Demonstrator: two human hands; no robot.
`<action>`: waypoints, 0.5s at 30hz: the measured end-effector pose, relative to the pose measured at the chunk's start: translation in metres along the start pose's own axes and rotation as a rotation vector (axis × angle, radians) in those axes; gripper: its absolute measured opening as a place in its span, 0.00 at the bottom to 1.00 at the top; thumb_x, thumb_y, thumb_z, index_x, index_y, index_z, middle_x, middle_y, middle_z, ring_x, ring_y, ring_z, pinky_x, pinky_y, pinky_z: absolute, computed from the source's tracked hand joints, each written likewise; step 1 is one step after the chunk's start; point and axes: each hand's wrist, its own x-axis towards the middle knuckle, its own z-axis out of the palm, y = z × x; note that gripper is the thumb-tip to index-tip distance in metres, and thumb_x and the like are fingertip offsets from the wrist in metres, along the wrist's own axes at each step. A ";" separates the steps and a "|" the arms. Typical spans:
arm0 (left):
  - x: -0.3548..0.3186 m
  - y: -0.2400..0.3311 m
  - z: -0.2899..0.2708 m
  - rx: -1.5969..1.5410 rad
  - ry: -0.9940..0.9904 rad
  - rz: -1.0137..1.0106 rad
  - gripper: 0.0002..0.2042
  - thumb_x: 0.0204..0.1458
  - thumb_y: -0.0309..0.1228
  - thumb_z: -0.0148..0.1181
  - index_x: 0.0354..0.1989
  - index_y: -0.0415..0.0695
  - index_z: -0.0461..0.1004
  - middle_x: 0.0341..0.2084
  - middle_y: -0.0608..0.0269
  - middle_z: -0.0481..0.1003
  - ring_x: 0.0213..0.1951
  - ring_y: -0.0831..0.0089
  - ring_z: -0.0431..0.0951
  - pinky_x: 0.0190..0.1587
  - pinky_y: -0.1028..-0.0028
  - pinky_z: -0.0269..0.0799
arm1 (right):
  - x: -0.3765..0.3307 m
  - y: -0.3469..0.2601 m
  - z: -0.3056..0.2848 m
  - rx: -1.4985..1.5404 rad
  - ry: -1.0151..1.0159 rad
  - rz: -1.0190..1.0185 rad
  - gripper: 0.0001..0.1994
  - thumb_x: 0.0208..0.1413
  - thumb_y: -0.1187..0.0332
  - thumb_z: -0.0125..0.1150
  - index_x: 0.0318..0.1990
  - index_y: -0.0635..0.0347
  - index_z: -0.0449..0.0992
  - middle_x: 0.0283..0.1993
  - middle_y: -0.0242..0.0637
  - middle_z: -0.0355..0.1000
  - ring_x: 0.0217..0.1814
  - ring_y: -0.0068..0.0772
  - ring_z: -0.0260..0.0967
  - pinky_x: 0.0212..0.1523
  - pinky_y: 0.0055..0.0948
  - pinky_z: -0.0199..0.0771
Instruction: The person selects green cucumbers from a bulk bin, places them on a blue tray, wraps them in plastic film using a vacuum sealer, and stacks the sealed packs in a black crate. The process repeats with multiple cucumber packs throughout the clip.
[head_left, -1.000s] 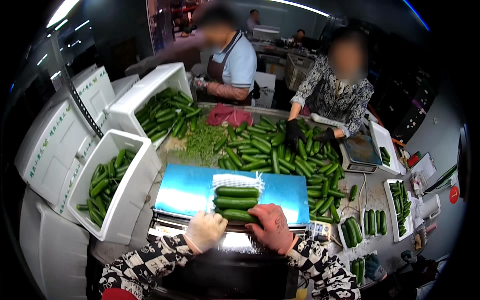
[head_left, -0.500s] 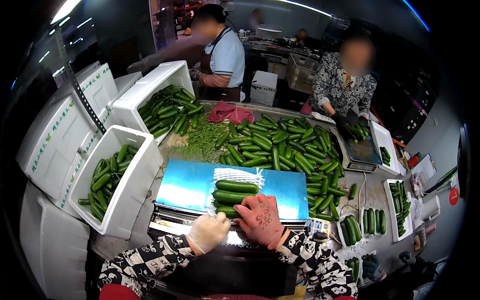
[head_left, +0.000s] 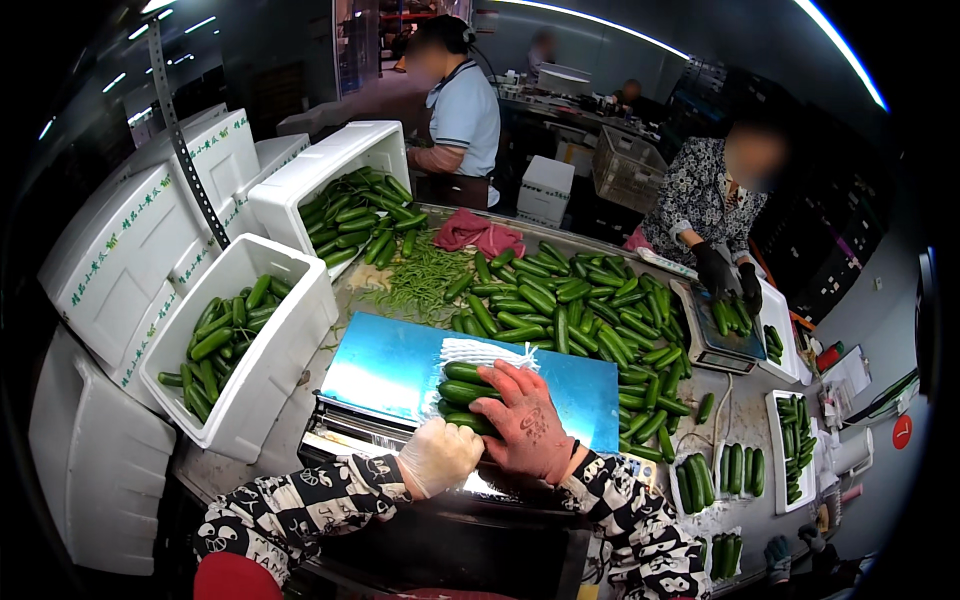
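Several small green cucumbers [head_left: 464,393] lie side by side on the blue metal top [head_left: 385,362] of a wrapping machine. A white foam net [head_left: 480,352] shows beyond and beside them. My right hand [head_left: 528,425], in a reddish rubber-coated glove, spans the right ends of the cucumbers, thumb across the nearest and fingers stretched toward the far ones. In a pale thin glove, my left hand [head_left: 441,457] is closed at their near side, almost touching the right hand. Whatever its fingers pinch is hidden.
A large cucumber heap [head_left: 560,300] covers the table beyond, beside small green trimmings [head_left: 430,275] and a red cloth [head_left: 478,232]. White foam boxes [head_left: 285,330] of cucumbers stand left. Packed cucumber trays [head_left: 742,470] lie right. A co-worker's black-gloved hands [head_left: 730,275] hold cucumbers over a scale [head_left: 705,325].
The view has shifted slightly. My right hand has slid farther over the cucumbers, its fingers now straighter and reaching the far ones. My left hand stays closed at the near edge.
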 end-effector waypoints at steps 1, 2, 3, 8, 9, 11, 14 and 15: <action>-0.001 0.000 0.000 0.004 -0.005 0.021 0.04 0.44 0.31 0.53 0.20 0.48 0.68 0.17 0.66 0.66 0.21 0.72 0.71 0.24 0.72 0.61 | 0.002 0.003 -0.001 0.029 -0.022 -0.007 0.21 0.34 0.64 0.69 0.42 0.49 0.76 0.63 0.44 0.60 0.68 0.55 0.51 0.63 0.58 0.51; -0.004 0.000 -0.003 0.018 -0.028 0.022 0.04 0.44 0.31 0.53 0.20 0.48 0.69 0.18 0.66 0.67 0.21 0.72 0.71 0.24 0.72 0.61 | 0.005 0.005 0.000 0.030 -0.044 -0.034 0.22 0.35 0.63 0.69 0.43 0.48 0.76 0.63 0.44 0.59 0.67 0.55 0.51 0.63 0.58 0.51; -0.007 0.000 -0.006 0.031 -0.050 0.023 0.04 0.44 0.31 0.53 0.21 0.48 0.69 0.18 0.66 0.67 0.22 0.72 0.71 0.25 0.72 0.61 | 0.007 0.007 0.001 0.031 -0.065 -0.060 0.22 0.36 0.62 0.69 0.44 0.48 0.76 0.63 0.44 0.59 0.67 0.55 0.51 0.63 0.58 0.51; -0.004 -0.008 -0.008 -0.109 -0.163 0.104 0.03 0.46 0.30 0.52 0.26 0.47 0.71 0.22 0.66 0.69 0.26 0.70 0.72 0.28 0.71 0.64 | 0.009 0.010 0.003 0.009 -0.118 -0.088 0.22 0.38 0.59 0.67 0.45 0.45 0.76 0.63 0.43 0.60 0.66 0.55 0.52 0.63 0.57 0.50; -0.001 -0.009 -0.010 -0.150 -0.230 0.115 0.04 0.46 0.29 0.52 0.29 0.46 0.71 0.24 0.65 0.70 0.27 0.69 0.73 0.29 0.70 0.65 | 0.009 0.010 0.003 0.004 -0.113 -0.088 0.22 0.37 0.58 0.67 0.45 0.45 0.77 0.62 0.43 0.60 0.66 0.54 0.53 0.63 0.57 0.51; 0.001 -0.008 -0.013 -0.180 -0.281 0.143 0.04 0.47 0.29 0.52 0.30 0.46 0.72 0.24 0.65 0.70 0.28 0.69 0.73 0.30 0.70 0.66 | 0.009 0.010 0.003 0.012 -0.093 -0.082 0.21 0.37 0.58 0.68 0.44 0.45 0.77 0.62 0.43 0.60 0.66 0.54 0.53 0.62 0.55 0.52; 0.000 -0.005 -0.014 -0.192 -0.299 0.160 0.03 0.47 0.30 0.52 0.28 0.47 0.72 0.24 0.67 0.70 0.28 0.70 0.74 0.31 0.71 0.66 | 0.011 0.009 0.007 0.030 -0.061 -0.071 0.21 0.35 0.58 0.69 0.42 0.45 0.78 0.62 0.42 0.61 0.65 0.53 0.54 0.61 0.53 0.53; 0.000 -0.007 -0.015 -0.225 -0.348 0.142 0.04 0.46 0.29 0.53 0.30 0.46 0.72 0.26 0.65 0.71 0.29 0.68 0.74 0.31 0.69 0.67 | 0.011 0.009 0.009 0.022 -0.059 -0.072 0.21 0.35 0.57 0.69 0.42 0.45 0.78 0.61 0.42 0.61 0.65 0.53 0.54 0.61 0.53 0.54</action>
